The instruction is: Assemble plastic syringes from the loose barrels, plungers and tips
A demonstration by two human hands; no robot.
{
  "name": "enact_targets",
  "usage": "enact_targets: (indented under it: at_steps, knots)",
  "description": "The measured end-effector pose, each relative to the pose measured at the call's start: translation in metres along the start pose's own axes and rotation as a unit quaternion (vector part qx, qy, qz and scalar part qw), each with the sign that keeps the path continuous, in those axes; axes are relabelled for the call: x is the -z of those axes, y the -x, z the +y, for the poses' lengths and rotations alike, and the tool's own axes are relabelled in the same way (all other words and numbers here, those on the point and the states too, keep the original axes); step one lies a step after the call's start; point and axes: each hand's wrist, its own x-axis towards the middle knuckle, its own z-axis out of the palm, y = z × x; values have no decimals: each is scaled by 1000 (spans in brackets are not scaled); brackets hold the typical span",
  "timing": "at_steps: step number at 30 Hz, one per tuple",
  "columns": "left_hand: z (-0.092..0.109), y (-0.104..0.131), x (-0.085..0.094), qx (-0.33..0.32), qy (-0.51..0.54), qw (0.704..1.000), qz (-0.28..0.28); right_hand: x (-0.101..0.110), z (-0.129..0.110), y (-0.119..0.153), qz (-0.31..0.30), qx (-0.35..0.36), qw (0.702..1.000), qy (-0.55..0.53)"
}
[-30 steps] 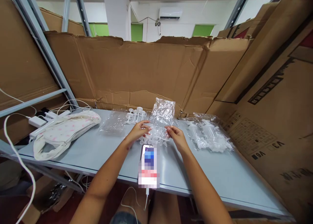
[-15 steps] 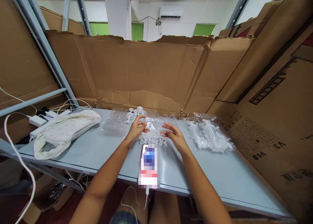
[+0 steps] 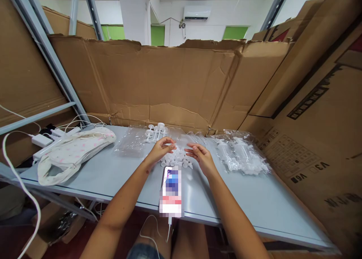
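Note:
Small white plastic pieces (image 3: 177,159) lie in a pile at the middle of the grey table. Over the pile's left side is my left hand (image 3: 161,150), its fingers curled with the tips close together; what they hold, if anything, is too small to make out. My right hand (image 3: 200,156) hovers at the right of the pile, fingers apart and bent toward the left hand, with nothing visible in it. Behind the left hand stand larger white pieces (image 3: 156,132) with round ends. A phone (image 3: 171,191) with a blurred screen lies in front of the pile.
Clear plastic bags lie at the back left (image 3: 131,142), and filled bags (image 3: 243,155) at the right. A white cloth pouch (image 3: 77,151) and a power strip (image 3: 46,149) are at the left. Cardboard (image 3: 169,81) walls the back and right. A cable runs from the phone over the front edge.
My left hand has moved slightly right and its fingers have drawn closer together. My right hand has shifted a little, its fingers bent toward the left.

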Motion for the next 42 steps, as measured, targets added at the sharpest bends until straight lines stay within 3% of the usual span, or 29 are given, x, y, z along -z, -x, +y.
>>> enact_targets:
  at_steps: [22, 33, 42]
  knots:
    - [-8, -3, -1, 22, -47, 996, 68, -2, 5, -1, 19, -74, 996, -44]
    - [-10, -6, 4, 12, -67, 997, 30, -2, 6, -2, 21, -66, 997, -26]
    - [-15, -6, 9, 73, -108, 991, 43, -1, 9, -4, 26, -83, 996, 12]
